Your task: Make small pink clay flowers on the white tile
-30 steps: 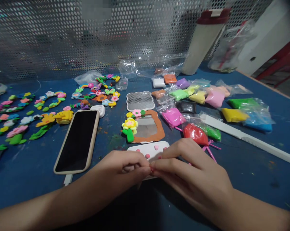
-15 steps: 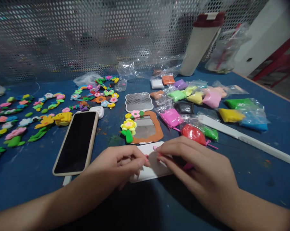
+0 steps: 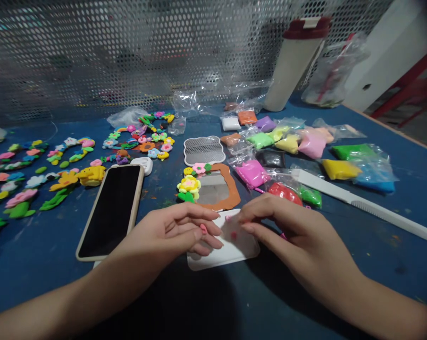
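My left hand (image 3: 180,231) hovers at the left side of a white board (image 3: 220,259), its fingers stretched forward. A small pink clay piece (image 3: 203,229) rests between its thumb tip and fingers. My right hand (image 3: 287,231) is over the board's right side, thumb and index finger pinched together. Whether anything sits in that pinch is hidden. On the board lie a small red clay dot (image 3: 233,235) and a pink bit (image 3: 228,218), partly shaded by my right hand. Just behind the board is a mirror (image 3: 213,189) with a brown clay border and clay flowers (image 3: 188,185) on its left.
A phone (image 3: 112,210) lies to the left, near many clay-decorated pieces (image 3: 71,148). Bagged clay (image 3: 252,173), a red clay packet (image 3: 285,192) and a white knife-like tool (image 3: 362,205) lie to the right. A tumbler (image 3: 291,71) stands behind, by the perforated metal panel (image 3: 128,56).
My left fingers have opened out, showing the pink clay piece. My right hand has drawn slightly right, and a red clay dot now shows on the board.
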Demonstrator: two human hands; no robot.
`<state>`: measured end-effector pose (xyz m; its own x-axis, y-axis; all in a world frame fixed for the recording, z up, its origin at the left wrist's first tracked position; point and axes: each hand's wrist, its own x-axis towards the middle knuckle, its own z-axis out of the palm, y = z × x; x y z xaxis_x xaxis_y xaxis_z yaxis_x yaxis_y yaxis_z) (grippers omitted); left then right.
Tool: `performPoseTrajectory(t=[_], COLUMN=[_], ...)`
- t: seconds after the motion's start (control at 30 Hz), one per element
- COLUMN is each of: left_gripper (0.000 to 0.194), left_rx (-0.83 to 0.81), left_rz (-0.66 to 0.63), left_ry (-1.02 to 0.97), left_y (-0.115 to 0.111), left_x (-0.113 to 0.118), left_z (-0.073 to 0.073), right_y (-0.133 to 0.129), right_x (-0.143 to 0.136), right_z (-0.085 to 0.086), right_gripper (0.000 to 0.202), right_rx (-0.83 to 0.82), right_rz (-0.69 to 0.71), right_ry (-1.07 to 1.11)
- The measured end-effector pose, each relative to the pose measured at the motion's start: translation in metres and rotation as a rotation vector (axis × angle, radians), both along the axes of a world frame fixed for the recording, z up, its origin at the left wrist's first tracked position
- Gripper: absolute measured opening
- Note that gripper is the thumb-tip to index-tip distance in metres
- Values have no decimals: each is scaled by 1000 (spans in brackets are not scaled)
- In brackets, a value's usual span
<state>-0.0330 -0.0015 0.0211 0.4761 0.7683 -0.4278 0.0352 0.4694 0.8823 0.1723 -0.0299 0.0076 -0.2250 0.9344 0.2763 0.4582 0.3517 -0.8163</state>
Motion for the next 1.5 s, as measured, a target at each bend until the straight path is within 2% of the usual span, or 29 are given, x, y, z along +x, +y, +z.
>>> performPoseTrajectory(t=[0.07, 0.17, 0.3, 0.43, 0.53, 0.6, 0.7, 0.8, 0.9, 1.1, 1.2, 1.3, 1.47, 1.5], left_gripper=[16, 10, 6, 21, 34, 31, 19, 21, 28, 16, 18, 25, 13, 11], left_rx=[27, 87, 249, 406, 414, 413, 449, 476, 488, 486, 548, 679, 872, 884], left_rz=[-19, -54, -27, -13, -3, -8, 4, -2, 8, 5, -49, -131, -178, -179], left_ry=[40, 150, 299, 370, 445, 476, 465, 435, 447, 454, 494, 619, 718, 724], left_y=[-1, -1, 0, 5, 8, 10, 11, 11, 11, 12, 13, 13, 14, 14], left_x=[0, 1, 0, -5, -7, -7, -4, -4, -7, -10, -12, -14, -13, -13], left_z=[1, 5, 9, 8, 8, 9, 10, 10, 9, 11, 13, 15, 12, 12], right_y=[0, 0, 0, 1, 1, 0, -1, -2, -4, -4, -5, -6, -7, -6], right_x=[0, 1, 4, 4, 1, -1, -2, -3, -6, -9, -9, -11, -18, -18], right_z=[0, -1, -2, -1, 2, 2, 0, -4, -9, -16, -21, -26, -26, -25], right_gripper=[16, 11, 15, 23, 9, 7, 14, 12, 11, 12, 20, 18, 12, 11], right_rx=[-35, -53, -18, 27, -20, -46, -32, -23, 33, 157, 214, 264, 47, 54], right_rz=[13, 6, 20, 76, 56, 79, 163, 226, 330, 404, 390, 351, 149, 142], right_ry=[29, 55, 71, 73, 68, 64, 39, -45, -115, -216, -266, -331, -331, -348])
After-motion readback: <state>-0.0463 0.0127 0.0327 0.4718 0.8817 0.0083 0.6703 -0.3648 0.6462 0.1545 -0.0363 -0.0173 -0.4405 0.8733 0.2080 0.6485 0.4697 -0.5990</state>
